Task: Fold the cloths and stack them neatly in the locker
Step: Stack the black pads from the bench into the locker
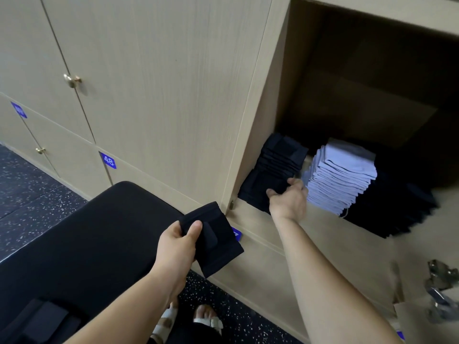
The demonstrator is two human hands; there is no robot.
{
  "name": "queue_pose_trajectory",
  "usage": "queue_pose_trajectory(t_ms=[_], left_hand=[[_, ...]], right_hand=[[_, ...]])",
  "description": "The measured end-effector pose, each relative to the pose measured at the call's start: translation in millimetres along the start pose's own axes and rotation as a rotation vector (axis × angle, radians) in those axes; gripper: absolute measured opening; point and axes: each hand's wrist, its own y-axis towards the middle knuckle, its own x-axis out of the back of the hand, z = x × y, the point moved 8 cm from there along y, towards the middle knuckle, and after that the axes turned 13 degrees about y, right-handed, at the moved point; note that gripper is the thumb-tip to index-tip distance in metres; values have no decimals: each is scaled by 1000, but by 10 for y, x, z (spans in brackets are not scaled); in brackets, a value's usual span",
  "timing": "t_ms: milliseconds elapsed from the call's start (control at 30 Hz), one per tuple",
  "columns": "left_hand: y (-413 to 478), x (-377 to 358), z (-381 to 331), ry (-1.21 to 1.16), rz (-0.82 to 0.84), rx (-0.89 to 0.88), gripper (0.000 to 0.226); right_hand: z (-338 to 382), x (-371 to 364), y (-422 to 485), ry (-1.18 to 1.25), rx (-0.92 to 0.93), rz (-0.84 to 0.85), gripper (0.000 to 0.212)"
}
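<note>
My left hand [179,240] grips a folded black cloth [218,242] by its corner, thumb on top, in front of the locker's lower edge. My right hand [289,199] reaches into the open locker [280,83] and touches the front of a black stack of folded cloths [275,167] at the locker's left side, fingers slightly curled against it. To the right of it stands a tall stack of light grey-blue cloths [342,177], and a further dark stack [395,207] lies to the right of that.
A black padded bench [82,244] fills the lower left. Closed locker doors with brass knobs [72,80] and blue number tags [108,160] cover the left. The open door's metal hinge [440,281] hangs at lower right. Speckled dark floor and sandalled feet [188,319] are below.
</note>
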Motion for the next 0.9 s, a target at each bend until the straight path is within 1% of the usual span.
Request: queue_pose_trajectory(t_ms=[133,233,300,400,467,533,667,767,833,900], left_hand=[[-84,16,-44,-12,2,-11,12],[-189,32,-88,-7,12,-28,13],[-288,36,-124,0,36,-37,13],[-470,44,-169,18,61,-48,12],[-604,50,-203,26,74,-62,12],[-745,43,-223,40,109,-70,12],[-989,11,-269,90,182,-106,13],[-1126,35,-312,86,186,-133,14],[-1200,55,-336,48,184,-134,14],[-1237,95,-365,-7,150,-129,13]], right_hand=[[96,163,-156,-18,76,-1,49],[201,312,-418,39,157,45,33],[294,368,-661,89,206,163,23],[391,424,-1049,102,237,358,18],[440,485,-1264,119,234,444,16],[531,552,-1458,139,247,516,21],[756,602,-1787,147,276,682,43],[830,644,-1916,125,255,711,55],[807,697,-1947,163,191,702,57],[754,762,-1979,198,95,721,51]])
